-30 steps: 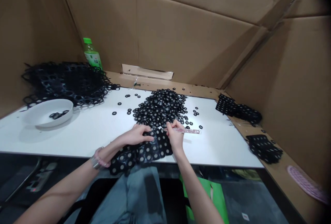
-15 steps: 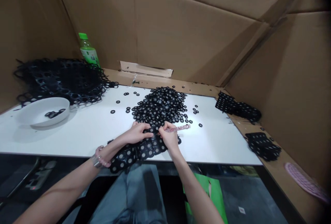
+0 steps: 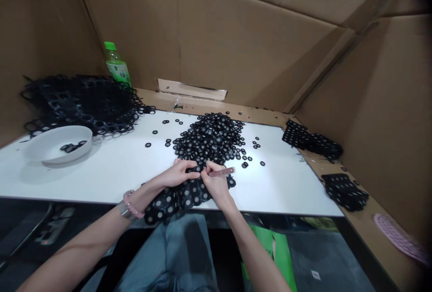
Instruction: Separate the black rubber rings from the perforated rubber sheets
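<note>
Fingers (image 3: pixel 209 164) of the right hand (image 3: pixel 216 187) pinch one tool (image 3: pixel 223 172); left hand (image 3: pixel 173 176), thumb parted, rests on dotted sheeting (image 3: pixel 192 195); open tabletop (image 3: pixel 273 188) rightward, front edge (image 3: pixel 297 214) nearer.

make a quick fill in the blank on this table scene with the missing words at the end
1. The left hand touches dotted sheeting whose main colour is ____.
2. The right hand holds a slim tool, while the pink bracelet is on the ____ wrist.
3. The cap on the bottle is ____.
4. In the picture, the heap of small discs lies to the ____ of the white bowl.

Missing words: black; left; green; right.
</note>
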The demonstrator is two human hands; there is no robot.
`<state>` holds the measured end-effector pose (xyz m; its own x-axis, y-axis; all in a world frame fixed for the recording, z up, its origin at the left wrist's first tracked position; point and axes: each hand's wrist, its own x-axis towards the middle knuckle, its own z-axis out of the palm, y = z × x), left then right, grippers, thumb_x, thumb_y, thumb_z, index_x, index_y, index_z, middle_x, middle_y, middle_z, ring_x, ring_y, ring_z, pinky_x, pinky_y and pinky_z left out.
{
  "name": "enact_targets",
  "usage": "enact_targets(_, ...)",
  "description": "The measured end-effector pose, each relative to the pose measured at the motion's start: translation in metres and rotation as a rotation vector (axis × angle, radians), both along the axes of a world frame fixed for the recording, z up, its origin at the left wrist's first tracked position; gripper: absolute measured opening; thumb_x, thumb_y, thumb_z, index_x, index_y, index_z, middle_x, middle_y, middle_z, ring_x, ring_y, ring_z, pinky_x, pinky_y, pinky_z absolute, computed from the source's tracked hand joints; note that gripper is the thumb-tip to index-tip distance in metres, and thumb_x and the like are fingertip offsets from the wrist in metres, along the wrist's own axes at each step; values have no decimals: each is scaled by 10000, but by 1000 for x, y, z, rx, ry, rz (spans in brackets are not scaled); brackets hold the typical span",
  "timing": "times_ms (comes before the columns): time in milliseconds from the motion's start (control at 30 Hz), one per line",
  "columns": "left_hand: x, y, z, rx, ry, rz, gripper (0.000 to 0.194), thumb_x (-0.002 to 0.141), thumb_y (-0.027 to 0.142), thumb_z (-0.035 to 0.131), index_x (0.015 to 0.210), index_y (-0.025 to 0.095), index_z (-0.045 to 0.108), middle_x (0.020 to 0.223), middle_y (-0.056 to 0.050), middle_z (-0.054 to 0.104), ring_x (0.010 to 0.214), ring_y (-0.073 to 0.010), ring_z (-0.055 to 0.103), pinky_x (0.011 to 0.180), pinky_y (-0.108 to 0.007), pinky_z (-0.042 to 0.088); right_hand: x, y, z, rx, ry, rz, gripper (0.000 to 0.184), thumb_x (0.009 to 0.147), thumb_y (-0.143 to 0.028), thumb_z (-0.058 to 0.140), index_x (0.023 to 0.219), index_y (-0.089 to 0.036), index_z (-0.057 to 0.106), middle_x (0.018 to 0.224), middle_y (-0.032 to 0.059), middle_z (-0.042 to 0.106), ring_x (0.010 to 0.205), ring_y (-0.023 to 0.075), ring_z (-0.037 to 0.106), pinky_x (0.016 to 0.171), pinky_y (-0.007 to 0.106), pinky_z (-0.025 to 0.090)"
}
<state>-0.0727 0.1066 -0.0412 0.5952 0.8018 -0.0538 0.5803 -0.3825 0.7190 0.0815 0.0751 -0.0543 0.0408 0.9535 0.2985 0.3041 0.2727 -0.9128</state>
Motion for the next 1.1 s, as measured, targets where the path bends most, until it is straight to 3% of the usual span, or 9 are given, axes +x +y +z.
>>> enact_targets(100, 0, -5, 2, 117, 93, 47, 298, 826, 424, 472, 718, 159, 558, 723, 15, 568, 711, -158, 515, 714, -273, 351, 8, 5, -2, -23, 82, -59, 284, 663, -174, 491, 484, -226, 276, 439, -81, 311, 426, 95, 330, 448, 237, 262)
enact_targets(200, 2, -22, 9, 382, 150, 169, 259, 825, 392, 503, 954, 176, 564, 974, -47, 581, 931, -225, 514, 807, -343, 348, 18, 6, -3, -60, 174, -127, 296, 742, -248, 438, 531, -240, 231, 426, -91, 301, 377, 90, 348, 411, 224, 277)
enact_targets(300, 5, -50, 18, 570, 172, 162, 401, 777, 419, 573, 1106, 204, 496, 1124, -77, 521, 1059, -256, 451, 864, -384, 326, 21, 1, -1, -104, 194, -92, 330, 741, -295, 483, 518, -240, 247, 387, -101, 307, 338, 85, 353, 388, 218, 289)
enact_targets(400, 7, -71, 20, 562, 269, -6, 492, 691, 481, 651, 1082, 216, 513, 1124, -72, 538, 1047, -267, 466, 881, -395, 318, 19, -5, 0, -146, 178, -22, 351, 701, -291, 551, 472, -231, 292, 355, -99, 328, 327, 89, 381, 380, 217, 298)
enact_targets(467, 6, -77, 17, 529, 340, -47, 490, 682, 461, 671, 1075, 206, 527, 1088, -72, 564, 1014, -265, 492, 861, -383, 340, 17, -6, 0, -158, 185, -18, 348, 691, -263, 552, 457, -227, 296, 354, -96, 331, 337, 91, 400, 383, 213, 298)
enact_targets(700, 2, -65, 21, 533, 381, -190, 232, 843, 297, 516, 1044, 187, 549, 952, -59, 607, 867, -206, 570, 757, -298, 415, 24, 2, -7, -206, 340, -92, 318, 680, -252, 524, 501, -230, 262, 368, -114, 298, 316, 71, 347, 346, 192, 242)
enact_targets(867, 16, -68, 16, 656, 554, -169, 267, 797, 33, 405, 1016, 145, 510, 921, -90, 607, 844, -217, 568, 735, -310, 412, 27, 6, -10, -238, 457, -130, 324, 681, -288, 522, 519, -228, 248, 396, -109, 332, 312, 53, 316, 328, 179, 200)
enact_targets(1000, 27, -66, 6, 724, 600, -101, 234, 791, 26, 367, 936, 127, 519, 918, -109, 586, 871, -256, 536, 760, -378, 391, 26, 6, -10, -252, 515, -130, 332, 666, -275, 549, 514, -225, 259, 395, -110, 326, 320, 55, 332, 327, 177, 192)
enact_targets(1100, 29, -59, 6, 722, 551, -145, 161, 808, 114, 387, 875, 128, 532, 862, -100, 575, 832, -251, 519, 793, -404, 369, 26, 6, -10, -249, 548, -134, 330, 667, -259, 557, 511, -221, 268, 397, -111, 312, 333, 58, 347, 332, 176, 200)
